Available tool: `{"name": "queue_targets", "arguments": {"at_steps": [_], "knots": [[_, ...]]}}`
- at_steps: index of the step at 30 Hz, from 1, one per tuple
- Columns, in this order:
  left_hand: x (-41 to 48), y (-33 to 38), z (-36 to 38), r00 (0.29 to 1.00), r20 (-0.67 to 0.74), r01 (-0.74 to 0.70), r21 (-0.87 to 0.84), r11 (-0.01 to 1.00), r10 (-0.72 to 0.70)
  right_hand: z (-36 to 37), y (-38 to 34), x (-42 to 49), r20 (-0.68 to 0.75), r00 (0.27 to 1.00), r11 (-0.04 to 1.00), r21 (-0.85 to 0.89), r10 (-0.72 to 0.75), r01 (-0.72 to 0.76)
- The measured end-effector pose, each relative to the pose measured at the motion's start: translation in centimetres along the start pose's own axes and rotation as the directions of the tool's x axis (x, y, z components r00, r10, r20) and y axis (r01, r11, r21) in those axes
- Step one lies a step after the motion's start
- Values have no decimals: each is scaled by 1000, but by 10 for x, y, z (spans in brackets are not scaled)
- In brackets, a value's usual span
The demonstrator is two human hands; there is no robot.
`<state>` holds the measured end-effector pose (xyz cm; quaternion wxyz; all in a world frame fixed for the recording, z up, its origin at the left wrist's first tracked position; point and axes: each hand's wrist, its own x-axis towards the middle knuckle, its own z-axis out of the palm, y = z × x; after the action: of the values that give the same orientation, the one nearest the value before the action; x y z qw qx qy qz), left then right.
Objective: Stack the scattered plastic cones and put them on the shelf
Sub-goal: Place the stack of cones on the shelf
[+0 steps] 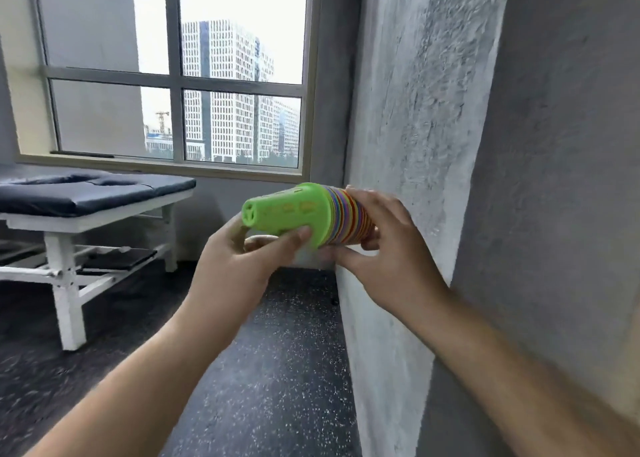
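A stack of plastic cones (294, 214) lies sideways in mid-air at the centre of the head view. Its outermost cone is bright green and points left, and many thin coloured rims show behind it. My left hand (235, 259) grips the green cone from below, with the thumb along its lower side. My right hand (384, 248) wraps around the wide, multicoloured end of the stack. No shelf is visible.
A rough grey concrete wall (415, 145) rises immediately to the right of my hands. A padded treatment table (86, 193) with white legs stands at the left under a large window (207, 75). Dark speckled floor (277, 352) lies below.
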<state>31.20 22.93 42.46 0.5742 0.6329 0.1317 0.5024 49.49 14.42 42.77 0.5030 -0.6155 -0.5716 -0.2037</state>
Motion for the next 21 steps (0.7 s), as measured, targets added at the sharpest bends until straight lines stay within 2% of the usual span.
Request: {"name": "queue_targets", "arguments": {"at_steps": [3,5,8,10,16,19,21], "knots": [[33,-17,-17,992,-120,-29,59,998,36,33,0,31,45,994,995,15,95,-96],[51,-19,-31,974,-225,-9,60,998,22,50,-7,57,100,991,996,-14,86,-85],[80,3,-46,939,-342,37,26,999,-26,61,-30,98,215,973,996,-38,86,-80],[95,36,-50,936,-348,61,26,998,-49,53,-56,123,279,947,987,-47,160,-153],[116,185,-11,964,-224,170,122,978,-140,-54,-147,173,296,844,882,9,448,-471],[123,261,32,987,-43,160,227,961,-154,-122,-185,181,170,778,774,105,605,-625],[127,303,68,978,106,147,248,958,-177,-168,-210,181,89,738,723,155,669,-674]]}}
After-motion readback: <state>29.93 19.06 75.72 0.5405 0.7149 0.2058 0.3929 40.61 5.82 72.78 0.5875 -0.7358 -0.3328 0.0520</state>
